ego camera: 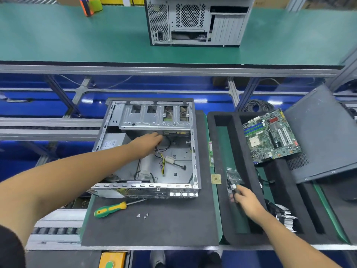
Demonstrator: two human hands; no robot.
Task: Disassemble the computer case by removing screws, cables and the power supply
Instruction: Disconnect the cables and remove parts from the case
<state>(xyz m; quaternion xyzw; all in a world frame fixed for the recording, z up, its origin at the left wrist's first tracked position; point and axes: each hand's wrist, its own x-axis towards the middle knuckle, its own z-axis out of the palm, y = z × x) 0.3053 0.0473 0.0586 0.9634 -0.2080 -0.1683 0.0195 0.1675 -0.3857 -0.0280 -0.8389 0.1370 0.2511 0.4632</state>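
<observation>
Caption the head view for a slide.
Left hand reaches into the open computer case; right hand sets a small part in the foam tray.

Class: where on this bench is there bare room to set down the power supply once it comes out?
The dark mat in front of the open case, right of the screwdriver and loose screws, is bare. The foam tray is crowded by the motherboard, heatsink and right hand.

Both forearms are bare from elbow to wrist, with no gloves, watch or rings showing. A dark short sleeve [9, 246] covers the left upper arm at the near left corner. The left hand [148, 142] and right hand [246, 200] are bare too.
</observation>
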